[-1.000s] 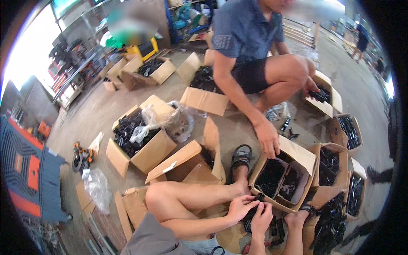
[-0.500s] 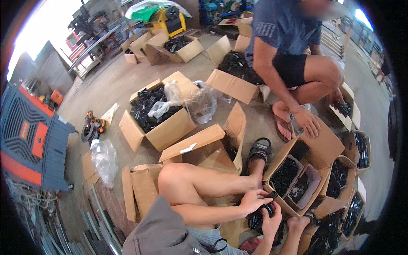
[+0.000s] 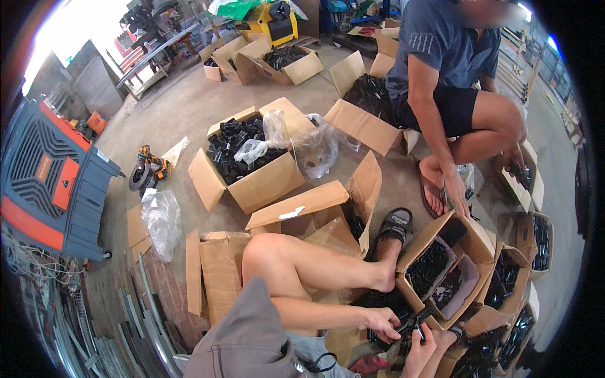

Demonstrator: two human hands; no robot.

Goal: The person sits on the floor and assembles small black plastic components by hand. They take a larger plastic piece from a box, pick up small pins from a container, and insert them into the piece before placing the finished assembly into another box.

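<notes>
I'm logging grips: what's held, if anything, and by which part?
Right hand: black part, apparently by its lower end; left hand: black piece, spot unclear.

Grey-brown concrete floor [image 3: 135, 129], dull and scuffed. Upper left: glaring white daylight at an opening [image 3: 72, 28], grey upright panels [image 3: 94, 82] alongside, then a metal-framed bench [image 3: 154, 60]. Blue rack [image 3: 325, 17] at top. Far right: slatted wooden frame [image 3: 518, 63], small bluish patch of light [image 3: 553, 44].

Left hand [image 3: 380, 322], right hand [image 3: 420, 349] close together, fingers [image 3: 390, 332] curled.
</notes>
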